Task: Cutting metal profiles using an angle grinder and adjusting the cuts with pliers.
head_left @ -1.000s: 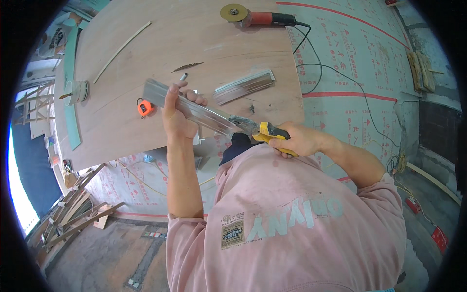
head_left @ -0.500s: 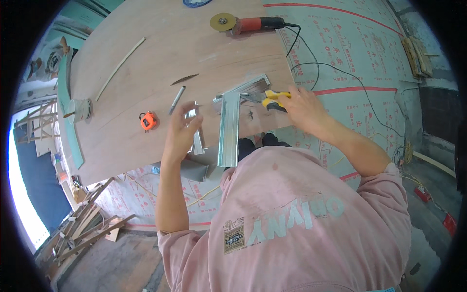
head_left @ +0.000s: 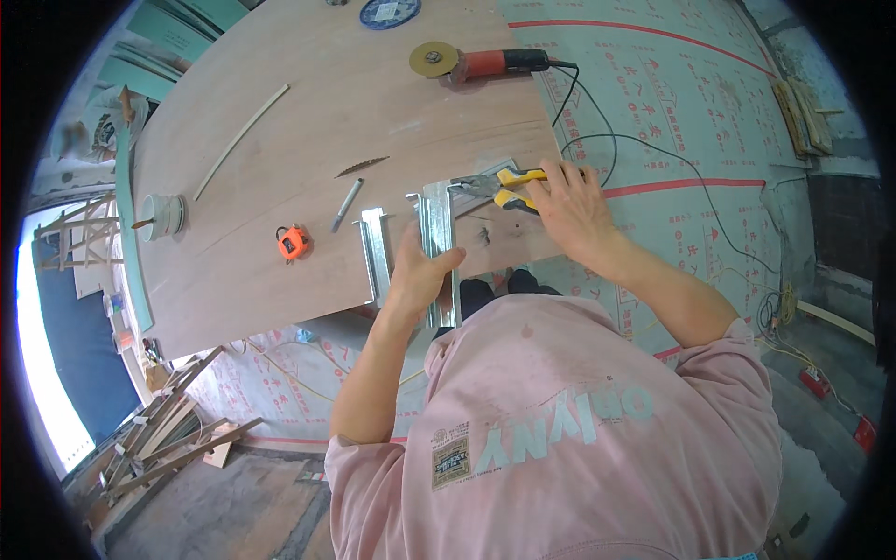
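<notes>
My left hand (head_left: 420, 275) is closed around a silvery metal channel (head_left: 439, 213), which extends beyond the plywood table's (head_left: 252, 243) front edge. My right hand (head_left: 574, 210) holds yellow-handled pliers (head_left: 511, 176) with their handles spread. The pliers' jaws are at the channel's far end; whether they grip it I cannot tell. A shorter metal channel (head_left: 376, 247) lies just left of my left hand. Another metal piece (head_left: 481, 213) lies partly hidden under the pliers. A grey marker (head_left: 346, 203) lies nearby, with an orange tape measure (head_left: 292, 243) farther left.
An angle grinder (head_left: 485, 63) lies at the back right, its cable running over red-lined floor covering (head_left: 672, 233). A white bucket (head_left: 166, 215), a thin strip (head_left: 241, 140) and a dark blade (head_left: 362, 165) are on the table. Scrap timber (head_left: 159, 420) is piled at lower left.
The long channel has turned from slanting to pointing away from me. My left hand, off it half a second ago, now grips it. The pliers have moved forward to its far end.
</notes>
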A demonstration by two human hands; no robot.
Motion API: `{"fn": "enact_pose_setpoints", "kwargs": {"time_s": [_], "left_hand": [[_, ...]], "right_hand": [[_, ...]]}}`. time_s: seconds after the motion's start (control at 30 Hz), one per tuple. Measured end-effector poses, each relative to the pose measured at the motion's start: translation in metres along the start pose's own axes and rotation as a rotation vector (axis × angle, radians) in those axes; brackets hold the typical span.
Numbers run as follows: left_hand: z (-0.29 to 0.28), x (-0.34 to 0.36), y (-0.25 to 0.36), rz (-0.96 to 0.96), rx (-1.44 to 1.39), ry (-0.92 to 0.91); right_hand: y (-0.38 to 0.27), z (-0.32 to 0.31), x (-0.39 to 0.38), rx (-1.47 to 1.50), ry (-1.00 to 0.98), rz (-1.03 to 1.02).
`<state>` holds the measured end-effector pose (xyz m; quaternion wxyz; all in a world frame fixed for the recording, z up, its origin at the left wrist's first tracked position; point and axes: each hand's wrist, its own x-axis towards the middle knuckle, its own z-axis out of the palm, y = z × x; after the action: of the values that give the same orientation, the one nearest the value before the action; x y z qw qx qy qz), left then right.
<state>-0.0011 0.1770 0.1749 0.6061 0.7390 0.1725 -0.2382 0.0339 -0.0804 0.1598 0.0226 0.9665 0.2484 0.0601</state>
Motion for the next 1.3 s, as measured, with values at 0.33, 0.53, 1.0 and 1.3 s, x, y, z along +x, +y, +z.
{"fn": "enact_pose_setpoints", "kwargs": {"time_s": [0.33,0.53,1.0,1.3], "left_hand": [[0.005,-0.005,0.003,-0.058,0.015,-0.039],[0.016,0.007,0.000,0.022,0.017,-0.020],[-0.040,0.053,-0.003,0.219,-1.034,0.518],[-0.035,0.048,0.003,0.354,-1.094,0.398]], "right_hand": [[0.013,-0.002,-0.002,0.176,-0.136,-0.024],[0.027,0.008,0.009,0.193,-0.244,0.002],[-0.021,-0.028,-0.035,1.279,-0.696,0.179],[-0.046,-0.037,-0.025,1.235,-0.587,0.084]]}}
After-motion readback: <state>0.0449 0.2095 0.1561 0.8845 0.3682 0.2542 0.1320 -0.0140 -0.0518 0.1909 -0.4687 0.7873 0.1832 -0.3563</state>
